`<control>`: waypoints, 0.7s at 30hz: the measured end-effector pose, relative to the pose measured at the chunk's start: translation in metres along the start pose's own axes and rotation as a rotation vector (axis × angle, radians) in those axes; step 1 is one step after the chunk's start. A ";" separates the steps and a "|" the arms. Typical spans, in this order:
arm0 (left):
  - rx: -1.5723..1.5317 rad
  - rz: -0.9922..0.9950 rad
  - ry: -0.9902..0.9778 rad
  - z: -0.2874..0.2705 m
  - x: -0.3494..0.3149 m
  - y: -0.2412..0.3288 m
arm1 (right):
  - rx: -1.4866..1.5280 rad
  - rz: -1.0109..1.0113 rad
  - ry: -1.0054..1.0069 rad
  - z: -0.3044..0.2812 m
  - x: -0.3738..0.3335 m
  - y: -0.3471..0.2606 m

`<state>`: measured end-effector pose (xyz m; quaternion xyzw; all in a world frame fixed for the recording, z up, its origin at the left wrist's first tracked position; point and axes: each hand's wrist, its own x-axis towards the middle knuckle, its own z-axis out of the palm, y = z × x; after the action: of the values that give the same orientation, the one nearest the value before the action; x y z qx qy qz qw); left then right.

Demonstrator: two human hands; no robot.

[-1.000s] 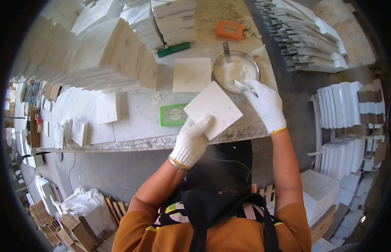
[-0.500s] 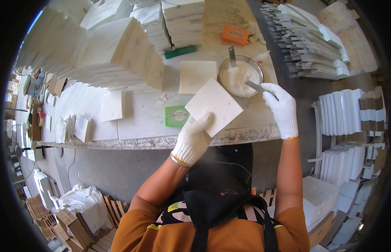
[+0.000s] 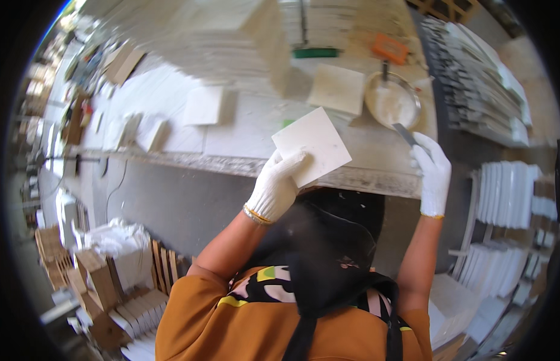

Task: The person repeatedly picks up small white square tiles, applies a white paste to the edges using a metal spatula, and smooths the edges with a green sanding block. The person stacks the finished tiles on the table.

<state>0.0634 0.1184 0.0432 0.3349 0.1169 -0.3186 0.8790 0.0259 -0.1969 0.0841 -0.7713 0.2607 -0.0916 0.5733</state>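
My two hands are apart. In the middle of the frame, my left hand (image 3: 277, 183), in a white glove, is clamped on a square white tile (image 3: 319, 143), with the thumb lying on its face. At the right, my right hand (image 3: 433, 171) is closed around a small grey scraper (image 3: 404, 134). Its blade is at the lower rim of the round bowl (image 3: 417, 103); I cannot tell if they touch. White paste (image 3: 395, 108) lies in the bowl. Another tile (image 3: 337, 89) lies left of the bowl, on the table (image 3: 250, 129).
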 end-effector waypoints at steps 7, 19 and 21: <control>-0.123 0.240 0.317 -0.048 -0.069 0.030 | 0.030 -0.087 -0.055 0.026 0.005 0.012; -0.376 0.401 0.480 -0.096 -0.112 0.054 | 0.043 -0.114 -0.059 0.042 0.011 0.001; -0.375 0.408 0.471 -0.102 -0.111 0.053 | 0.042 -0.127 -0.046 0.042 0.010 -0.001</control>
<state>0.0132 0.2702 0.0404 0.2487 0.3034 -0.0236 0.9195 0.0533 -0.1671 0.0695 -0.7759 0.1963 -0.1156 0.5883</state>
